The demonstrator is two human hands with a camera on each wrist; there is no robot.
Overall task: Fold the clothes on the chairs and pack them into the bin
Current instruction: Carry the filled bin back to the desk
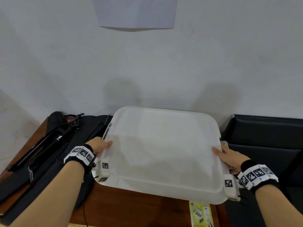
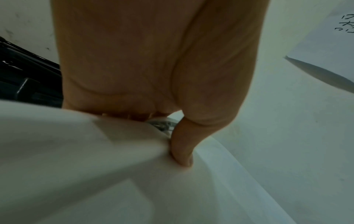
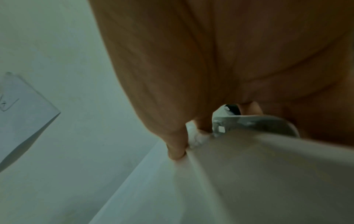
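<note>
Fingers of the left hand (image 1: 98, 145) curl under the left edge of the white lid (image 1: 164, 149), thumb pressed on top; the right hand (image 1: 229, 158) grips the right edge the same way. Beneath the lid, the bin (image 1: 232, 189) sits on the brown surface (image 1: 131, 208), black bags (image 1: 49, 145) at far left.

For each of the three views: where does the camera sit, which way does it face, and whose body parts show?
Head: worn on the head, facing forward and down at the white lid; both forearms, left hand and right hand show.
Left wrist: along the palm; thumb on the lid's edge.
Right wrist: the same, mirrored.
All views share the lid and the paper on the wall.
</note>
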